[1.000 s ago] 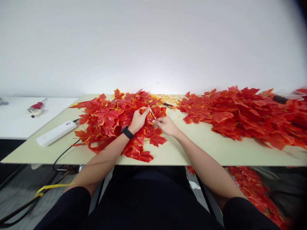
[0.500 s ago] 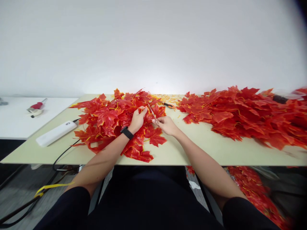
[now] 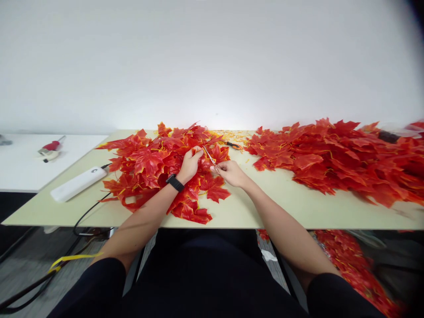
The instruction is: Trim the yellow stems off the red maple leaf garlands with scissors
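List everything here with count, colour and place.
Table: one, cream, centre
Side table: one, white, left
Left leaf pile: one, red, on table
Right leaf pile: one, red, on table
Floor leaves: many, red, lower right
Scissors, seemingly: one, silvery, at left leaf pile
Tool: one, black-orange, between piles
Scraps: many, yellow, table's back
Device: one, white, table's left
Red item: one, red-white, side table
Cables: some, black, left
Strip: one, yellow, lower left
Wall: one, white, behind
Watch: one, black, left wrist
Left grip: one, bare, among leaves
Right grip: one, bare, holding scissors
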### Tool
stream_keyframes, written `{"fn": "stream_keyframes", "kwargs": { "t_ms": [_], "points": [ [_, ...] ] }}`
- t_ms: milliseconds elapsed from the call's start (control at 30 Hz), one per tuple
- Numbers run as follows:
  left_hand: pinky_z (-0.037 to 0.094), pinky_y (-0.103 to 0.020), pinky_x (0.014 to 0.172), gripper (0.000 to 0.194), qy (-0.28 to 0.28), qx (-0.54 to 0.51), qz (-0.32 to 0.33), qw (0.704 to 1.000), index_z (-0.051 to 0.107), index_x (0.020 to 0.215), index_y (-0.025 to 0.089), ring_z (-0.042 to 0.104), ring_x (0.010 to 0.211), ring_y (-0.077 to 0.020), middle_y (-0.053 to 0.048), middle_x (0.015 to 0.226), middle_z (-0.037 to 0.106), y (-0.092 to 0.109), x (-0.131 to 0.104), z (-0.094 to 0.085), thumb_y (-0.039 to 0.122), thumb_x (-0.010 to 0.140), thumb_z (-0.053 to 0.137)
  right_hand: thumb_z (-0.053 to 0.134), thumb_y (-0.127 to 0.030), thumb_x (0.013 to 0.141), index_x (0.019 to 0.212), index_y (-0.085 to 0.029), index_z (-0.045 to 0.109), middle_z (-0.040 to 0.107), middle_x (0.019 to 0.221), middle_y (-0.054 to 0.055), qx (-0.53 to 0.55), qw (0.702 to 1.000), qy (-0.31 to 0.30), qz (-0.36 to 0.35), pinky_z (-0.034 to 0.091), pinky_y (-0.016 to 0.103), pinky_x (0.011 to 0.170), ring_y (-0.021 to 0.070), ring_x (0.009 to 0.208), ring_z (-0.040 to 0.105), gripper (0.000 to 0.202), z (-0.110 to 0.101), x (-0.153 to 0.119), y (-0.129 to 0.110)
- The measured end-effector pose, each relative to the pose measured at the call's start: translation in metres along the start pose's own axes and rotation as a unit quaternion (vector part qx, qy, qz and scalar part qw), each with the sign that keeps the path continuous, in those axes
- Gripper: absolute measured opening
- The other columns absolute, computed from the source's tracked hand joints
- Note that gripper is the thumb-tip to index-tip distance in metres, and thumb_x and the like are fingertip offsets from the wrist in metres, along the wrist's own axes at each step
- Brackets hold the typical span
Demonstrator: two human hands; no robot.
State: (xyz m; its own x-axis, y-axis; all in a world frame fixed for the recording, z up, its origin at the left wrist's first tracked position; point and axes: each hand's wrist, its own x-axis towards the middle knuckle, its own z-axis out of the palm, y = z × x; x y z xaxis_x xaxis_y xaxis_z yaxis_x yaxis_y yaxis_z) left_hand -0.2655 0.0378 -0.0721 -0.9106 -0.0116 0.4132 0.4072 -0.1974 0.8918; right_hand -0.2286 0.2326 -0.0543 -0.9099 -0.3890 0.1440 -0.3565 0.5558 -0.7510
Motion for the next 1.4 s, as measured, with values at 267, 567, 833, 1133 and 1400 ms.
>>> {"fn": "stream_keyframes", "kwargs": {
  "t_ms": [267,567,833,1133,1400],
  "points": [
    [0.044,-0.024,0.077,0.011,-0.001,0.058,-0.020,0.998,0.061,0.080,0.017,0.052,0.073,-0.0116,0.001,0.076,0.061,0.007,0.001,-0.002,0.023,0.081,0.070,0.048,-0.089,0.083,0.060,-0.018,0.038,0.033,0.059,-0.001,-0.001,1.000,0.010,-0.003,0.022,0.028,0.055,0.0093,0.058,0.029,0.076,-0.007,-0.002,-0.005],
    [0.029,-0.023,0.039,0.031,0.022,0.051,-0.082,0.995,0.068,0.081,0.017,0.041,0.042,-0.0071,0.003,0.061,0.056,0.015,-0.003,0.001,0.044,0.078,0.081,0.047,-0.092,0.082,0.060,-0.019,0.033,0.026,0.059,-0.003,-0.034,0.999,0.004,0.007,0.018,0.030,0.055,0.0091,0.057,0.023,0.077,-0.019,-0.005,-0.005],
    [0.032,-0.023,0.031,0.034,0.017,0.050,-0.095,0.994,0.074,0.083,0.015,0.044,0.039,-0.0066,0.001,0.066,0.062,0.016,-0.002,-0.003,0.046,0.073,0.085,0.054,-0.086,0.083,0.059,-0.017,0.040,0.030,0.058,-0.002,-0.045,0.999,-0.022,0.005,0.019,0.030,0.054,0.0097,0.058,0.025,0.074,-0.021,-0.006,-0.002],
    [0.030,-0.022,0.032,0.034,-0.003,0.043,-0.094,0.995,0.074,0.082,0.014,0.044,0.040,-0.0063,0.001,0.064,0.061,0.020,-0.004,-0.002,0.045,0.073,0.087,0.059,-0.083,0.080,0.059,-0.017,0.041,0.033,0.058,-0.002,-0.025,0.999,-0.033,0.008,0.020,0.030,0.055,0.0096,0.059,0.025,0.072,-0.020,-0.005,-0.002],
    [0.030,-0.023,0.032,0.038,-0.010,0.049,-0.100,0.994,0.074,0.081,0.014,0.042,0.039,-0.0063,0.001,0.062,0.060,0.020,-0.004,-0.002,0.048,0.070,0.088,0.060,-0.086,0.076,0.058,-0.017,0.043,0.033,0.059,-0.002,-0.010,0.999,-0.036,0.017,0.021,0.029,0.055,0.0097,0.059,0.026,0.073,-0.017,-0.003,-0.002]
  ]
}}
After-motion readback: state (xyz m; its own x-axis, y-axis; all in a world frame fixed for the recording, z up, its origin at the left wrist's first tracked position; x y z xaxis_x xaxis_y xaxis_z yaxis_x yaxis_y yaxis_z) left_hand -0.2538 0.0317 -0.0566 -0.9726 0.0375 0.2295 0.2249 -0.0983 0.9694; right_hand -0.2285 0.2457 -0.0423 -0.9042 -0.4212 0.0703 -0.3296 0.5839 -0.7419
